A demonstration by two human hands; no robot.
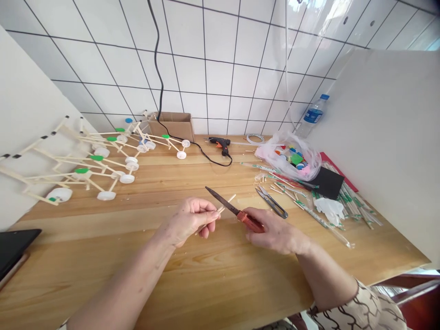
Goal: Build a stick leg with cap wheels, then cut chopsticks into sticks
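Observation:
Near the middle of the wooden table, my left hand [197, 217] pinches a thin pale wooden stick [227, 203] between thumb and fingers, its upper end pointing to the right. My right hand [271, 229] is wrapped round the red-brown handle of a knife-like tool [222, 200] with a dark, narrow blade. That blade points up and left and crosses in front of or against the stick; whether they touch I cannot tell. Small crumbs lie on the wood around my hands.
Stick-built models with white wheels [127, 178] fill the left side. A glue gun [220, 144] and cardboard box [175, 124] stand at the back. Rightward lie grey snips [271, 202], a bag of bottle caps [292, 156], wrapped sticks [354, 201] and a bottle [313, 113]. A tablet [15, 247] is left.

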